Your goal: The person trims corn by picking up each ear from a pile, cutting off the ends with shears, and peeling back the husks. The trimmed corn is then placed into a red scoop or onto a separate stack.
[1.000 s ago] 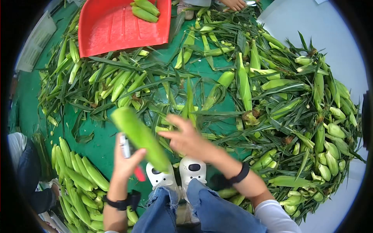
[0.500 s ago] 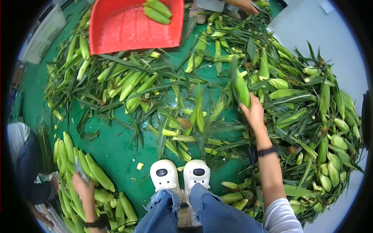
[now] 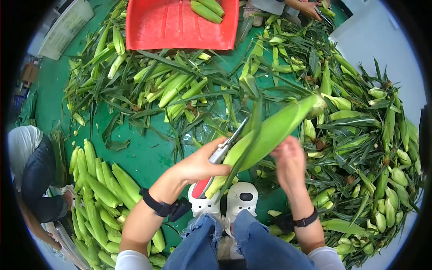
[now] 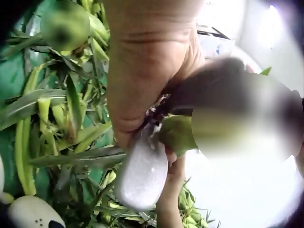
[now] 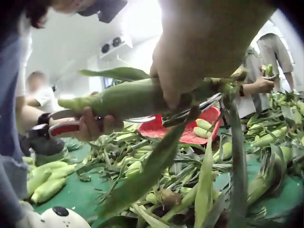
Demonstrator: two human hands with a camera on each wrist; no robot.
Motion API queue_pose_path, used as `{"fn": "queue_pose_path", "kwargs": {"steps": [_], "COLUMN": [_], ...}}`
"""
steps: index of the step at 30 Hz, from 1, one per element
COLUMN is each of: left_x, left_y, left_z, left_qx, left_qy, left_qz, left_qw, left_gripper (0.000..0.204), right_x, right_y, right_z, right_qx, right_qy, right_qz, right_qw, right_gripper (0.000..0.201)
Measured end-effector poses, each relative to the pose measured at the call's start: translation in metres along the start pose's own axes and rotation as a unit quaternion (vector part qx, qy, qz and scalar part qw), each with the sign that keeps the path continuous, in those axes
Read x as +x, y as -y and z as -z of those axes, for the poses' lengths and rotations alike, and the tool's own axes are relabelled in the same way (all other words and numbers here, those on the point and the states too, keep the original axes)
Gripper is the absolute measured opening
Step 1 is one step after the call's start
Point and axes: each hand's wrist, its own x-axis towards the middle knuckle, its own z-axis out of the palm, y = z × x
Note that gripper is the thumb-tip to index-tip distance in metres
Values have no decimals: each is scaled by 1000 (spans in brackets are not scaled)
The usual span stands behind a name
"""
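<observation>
My left hand (image 3: 195, 164) grips pruning shears (image 3: 227, 146) with silver blades and a red-and-grey handle. Its fingers also wrap under the pale narrow end of a green ear of corn (image 3: 274, 132), as the right wrist view shows. The ear slants up to the right, its husk on and a long dark leaf (image 3: 252, 139) hanging along it; brown silk shows at the far end. My right hand (image 3: 290, 164) is blurred, fingers bent at the ear's lower edge; I cannot tell whether they grip it. In the left wrist view a pale handle (image 4: 142, 175) juts below the hand.
Trimmed ears (image 3: 101, 193) are piled at left. Leaves and ears (image 3: 360, 135) heap along the right. A red dustpan (image 3: 180, 27) holding a few ears is at the top. Another person's hand (image 3: 310, 10) holds a cutting tool there. White shoes (image 3: 243, 198) stand below.
My left hand with the shears has come from the pile at left to the middle. The right hand has brought the ear in from the heap at right. The ear held earlier is gone from the hands.
</observation>
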Motion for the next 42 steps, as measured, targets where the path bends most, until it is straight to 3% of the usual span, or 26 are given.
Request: {"fn": "queue_pose_path", "kwargs": {"steps": [1, 2, 3, 4, 6, 7, 8, 10, 11, 14, 18, 20, 21, 23, 25, 28, 29, 30, 32, 34, 35, 37, 38, 39, 41, 42], "left_x": [4, 10, 15, 13, 6, -2, -12, -27, -29, -9, 23, 30, 28, 24, 20, 22, 27, 33, 47, 48, 47, 44, 44, 47, 48, 42], "left_y": [-3, -7, -9, -11, -19, -7, 3, 17, 19, 30, 24, 29, 26, 38, 44, 15, 16, 15, 21, 34, 40, 44, 44, 45, 45, 34], "left_z": [-1, -1, -1, -5, -14, -14, -17, -30, -37, -59, -60, -60, -62, -53, -43, -52, -54, -56, -59, -63, -65, -59, -54, -52, -42, -40], "left_qx": [2, 9, 57, 144, 317, 293, 193, 17, -58, -208, -220, -192, -123, -109, -162, -392, -394, -384, -332, -182, -106, -25, 17, -26, -148, -202], "left_qy": [24, 47, 22, -70, -240, -289, -285, -157, -75, -27, -75, -69, -109, -86, -101, -164, -118, -121, -228, -278, -300, -301, -301, -292, -281, -282], "left_qz": [-4, -13, -23, -36, -60, -112, -122, -80, 23, 120, 60, 33, 46, 60, 66, 32, -9, -12, -74, -177, -225, -210, -206, -239, -195, -165], "left_qw": [1000, 999, 998, 986, 916, 905, 931, 984, 995, 970, 971, 978, 985, 989, 979, 905, 911, 915, 913, 927, 921, 930, 931, 926, 928, 923], "left_gripper": [65, 65, 60, 58, 56, 55, 61, 65, 70, 66, 50, 41, 28, 27, 26, 27, 33, 33, 32, 32, 32, 33, 34, 34, 34, 34], "right_x": [1, 6, 16, 23, 31, 39, 43, 43, 43, 37, 20, 24, 27, 33, 36, 30, 24, 20, 17, 16, 17, 21, 22, 22, 20, 20], "right_y": [-12, -18, -6, 6, 5, 7, 9, 9, 10, 2, -4, 4, 9, 10, 14, 2, -5, -9, -9, -7, -5, 2, 2, 0, -2, -2], "right_z": [-15, -14, -24, -32, -24, -20, -15, -9, -10, -22, -38, -34, -30, -27, -18, -24, -35, -42, -46, -46, -44, -38, -34, -30, -25, -23], "right_qx": [184, 330, 315, 301, 251, 223, 223, 217, 217, 176, 131, 155, 169, 176, 197, 230, 218, 205, 212, 223, 250, 300, 363, 421, 504, 485], "right_qy": [61, 105, 85, 62, -9, -42, -67, -117, -126, -157, -139, -137, -139, -176, -144, -97, -88, -80, -103, -132, -132, -128, -59, 10, 125, 133], "right_qz": [-50, -133, -112, -93, -18, 25, 56, 102, 118, 136, 198, 183, 176, 197, 180, 145, 144, 144, 117, 96, 46, -54, -88, -122, -176, -189], "right_qw": [980, 928, 939, 947, 968, 974, 971, 964, 961, 962, 961, 961, 960, 948, 953, 957, 961, 965, 965, 961, 958, 944, 926, 899, 837, 844], "right_gripper": [53, 58, 55, 52, 48, 46, 45, 43, 42, 45, 51, 51, 51, 52, 53, 51, 50, 49, 48, 48, 48, 51, 53, 57, 64, 65]}}
